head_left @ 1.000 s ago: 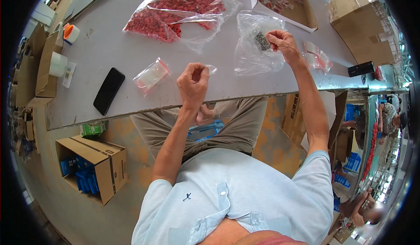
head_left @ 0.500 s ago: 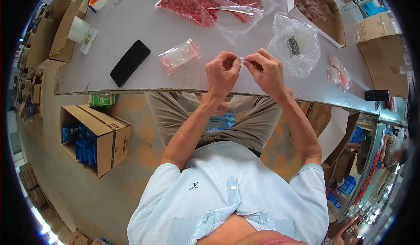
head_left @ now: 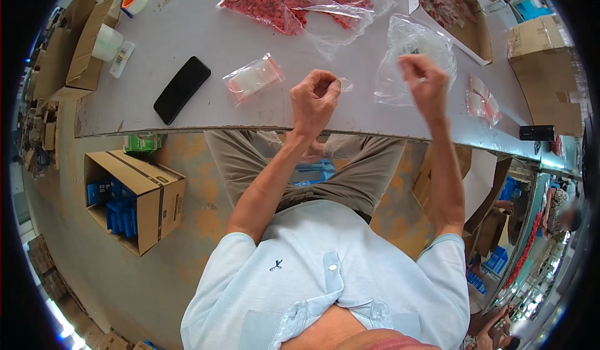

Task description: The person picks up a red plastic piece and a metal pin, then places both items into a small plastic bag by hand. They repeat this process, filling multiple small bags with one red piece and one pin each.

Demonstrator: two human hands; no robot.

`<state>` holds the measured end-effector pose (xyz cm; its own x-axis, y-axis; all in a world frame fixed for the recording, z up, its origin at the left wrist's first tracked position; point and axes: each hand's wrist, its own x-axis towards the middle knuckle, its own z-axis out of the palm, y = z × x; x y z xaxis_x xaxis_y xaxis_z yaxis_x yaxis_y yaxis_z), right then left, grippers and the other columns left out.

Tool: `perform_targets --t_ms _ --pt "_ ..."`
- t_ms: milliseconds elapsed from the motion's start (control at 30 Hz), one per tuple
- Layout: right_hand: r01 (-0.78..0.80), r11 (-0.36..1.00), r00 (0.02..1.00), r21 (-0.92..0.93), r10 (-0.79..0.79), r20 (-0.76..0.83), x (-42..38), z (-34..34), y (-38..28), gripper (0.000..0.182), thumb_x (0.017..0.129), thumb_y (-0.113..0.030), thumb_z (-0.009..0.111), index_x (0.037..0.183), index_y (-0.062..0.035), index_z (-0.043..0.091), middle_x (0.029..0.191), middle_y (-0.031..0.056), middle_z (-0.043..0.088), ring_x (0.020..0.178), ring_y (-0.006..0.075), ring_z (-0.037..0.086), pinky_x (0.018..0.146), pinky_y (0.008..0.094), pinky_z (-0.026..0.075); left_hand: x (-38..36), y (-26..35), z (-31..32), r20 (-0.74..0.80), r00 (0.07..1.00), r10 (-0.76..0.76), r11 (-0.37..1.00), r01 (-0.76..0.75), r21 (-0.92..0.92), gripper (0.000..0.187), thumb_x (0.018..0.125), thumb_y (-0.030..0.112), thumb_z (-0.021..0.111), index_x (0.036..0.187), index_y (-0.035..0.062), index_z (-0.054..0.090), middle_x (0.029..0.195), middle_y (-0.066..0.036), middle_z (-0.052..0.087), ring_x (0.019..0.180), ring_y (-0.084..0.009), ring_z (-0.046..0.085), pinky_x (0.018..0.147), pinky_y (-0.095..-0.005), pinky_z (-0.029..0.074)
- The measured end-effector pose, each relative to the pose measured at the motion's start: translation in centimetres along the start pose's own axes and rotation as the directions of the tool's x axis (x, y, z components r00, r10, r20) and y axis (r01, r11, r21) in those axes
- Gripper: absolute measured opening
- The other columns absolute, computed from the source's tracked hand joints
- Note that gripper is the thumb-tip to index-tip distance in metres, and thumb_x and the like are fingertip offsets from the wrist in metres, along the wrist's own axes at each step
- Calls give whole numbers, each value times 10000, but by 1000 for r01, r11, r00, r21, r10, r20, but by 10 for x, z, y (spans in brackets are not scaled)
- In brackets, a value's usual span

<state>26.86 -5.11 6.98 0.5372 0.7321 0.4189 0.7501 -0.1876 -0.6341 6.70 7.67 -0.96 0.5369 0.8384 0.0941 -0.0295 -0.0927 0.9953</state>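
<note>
Near the table's front edge, my left hand (head_left: 314,102) is closed on a small clear plastic bag (head_left: 345,85), which sticks out to the right of its fingertips. My right hand (head_left: 427,86) is over the large clear bag (head_left: 392,69) that holds small dark metal pieces; its fingers are smeared by motion, and whatever they hold cannot be made out. A packet of clear bags with red edges (head_left: 253,82) lies left of my left hand. Behind it, a large clear bag of red pieces (head_left: 269,5) is spread on the table.
A black phone (head_left: 182,90) and tape rolls (head_left: 134,2) are on the left. At the right are an open tray of small bagged pieces (head_left: 445,6), more small packets (head_left: 482,103) and a black box (head_left: 537,132). A carton with blue items (head_left: 153,203) stands on the floor.
My right hand has left my left hand's fingertips and moved right, over the bag of dark metal pieces. My left hand keeps its closed grip in nearly the same place.
</note>
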Motion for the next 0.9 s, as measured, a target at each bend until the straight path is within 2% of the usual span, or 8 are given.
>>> perform_targets --t_ms 67,133,233,400,567,700,767,900 --pt "-90 993 995 -71 87 -53 17 -24 34 132 922 -119 759 999 -13 766 851 128 745 735 210 710 670 313 557 1 2 -1 26 999 -47 988 51 -143 32 948 30 704 968 5 705 778 -14 691 646 -71 645 601 -220 520" --pt "-138 922 974 -361 193 121 30 -35 71 163 921 -167 739 978 -16 759 884 158 751 799 287 733 753 376 570 3 0 -3 32 999 -42 977 48 -209 32 945 27 705 965 3 702 776 -10 690 651 -64 643 594 -218 520" --pt "-16 868 946 -496 174 272 31 -25 108 164 902 -169 712 952 -17 743 917 181 757 868 366 734 826 432 565 3 -2 -4 34 999 -38 959 46 -278 29 946 23 703 964 1 696 779 -6 687 652 -57 638 586 -216 519" --pt "-46 903 921 -427 203 331 39 -20 113 137 872 -125 712 958 -23 748 1021 175 757 952 375 724 859 450 560 2 3 -3 31 999 -34 969 41 -242 23 951 21 700 960 3 691 781 -4 683 649 -54 633 588 -214 519" --pt "37 899 979 -437 54 194 29 -24 99 152 891 -127 723 1005 -55 793 942 146 739 813 355 716 791 436 557 1 2 -3 40 998 -39 980 46 -192 10 960 14 696 968 11 691 809 -1 671 672 -64 628 615 -218 517" --pt "-4 916 986 -402 71 152 23 -28 93 149 899 -148 747 1007 -56 793 919 128 725 770 305 708 737 400 551 1 -2 1 28 999 -42 984 46 -171 6 962 13 692 968 12 691 813 0 672 667 -63 624 611 -214 511" --pt "-59 979 998 -197 56 -21 19 -24 90 126 911 -139 773 995 -49 798 915 86 724 749 193 698 677 329 536 1 -9 1 -13 1000 18 993 -20 -121 16 957 24 700 963 9 697 804 -3 681 657 -60 626 597 -216 513" --pt "-125 987 987 98 134 -86 0 -10 27 75 910 -61 783 978 -36 800 912 51 714 749 106 666 650 263 515 -2 -7 2 -82 996 41 999 -42 -5 37 946 35 713 956 0 707 787 -9 695 648 -58 635 578 -223 519"
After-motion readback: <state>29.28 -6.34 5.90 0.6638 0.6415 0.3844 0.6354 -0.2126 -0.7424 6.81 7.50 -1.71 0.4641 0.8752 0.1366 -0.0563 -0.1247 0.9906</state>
